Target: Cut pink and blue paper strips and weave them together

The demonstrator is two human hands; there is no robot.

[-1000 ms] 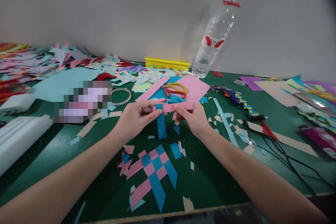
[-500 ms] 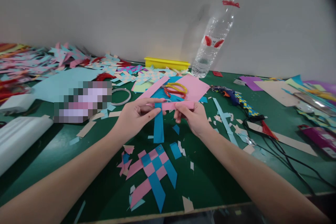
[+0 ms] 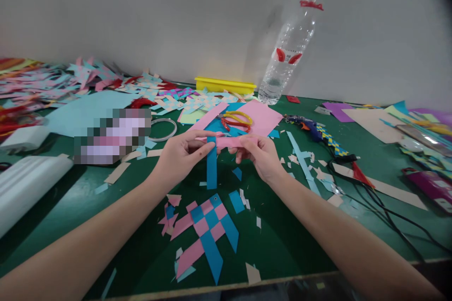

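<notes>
Between thumb and fingers, my left hand (image 3: 187, 153) pinches a blue paper strip (image 3: 212, 169) that hangs down, at the spot where a pink paper strip (image 3: 228, 143) crosses it. My right hand (image 3: 257, 154) is closed on the pink strip's right part, thumb on top. Below the hands lies a woven pink and blue paper fish (image 3: 208, 230) with pointed tails and a small eye. Beyond my fingers, yellow and red handled scissors (image 3: 236, 121) rest on pink paper (image 3: 263, 117). The strips' ends behind my left fingers are mostly hidden.
A clear bottle (image 3: 287, 51) leans against the wall beside a yellow tray (image 3: 226, 85). A roll of tape (image 3: 164, 130) sits at left, with woven paper pieces (image 3: 92, 75) heaped behind. At right lie a glue gun (image 3: 310, 127) and black cables (image 3: 381, 207). Paper scraps litter the green table.
The blue strip has swung slightly to the left and now hangs straighter. My right hand has shifted a little left along the pink strip. The woven fish has not moved.
</notes>
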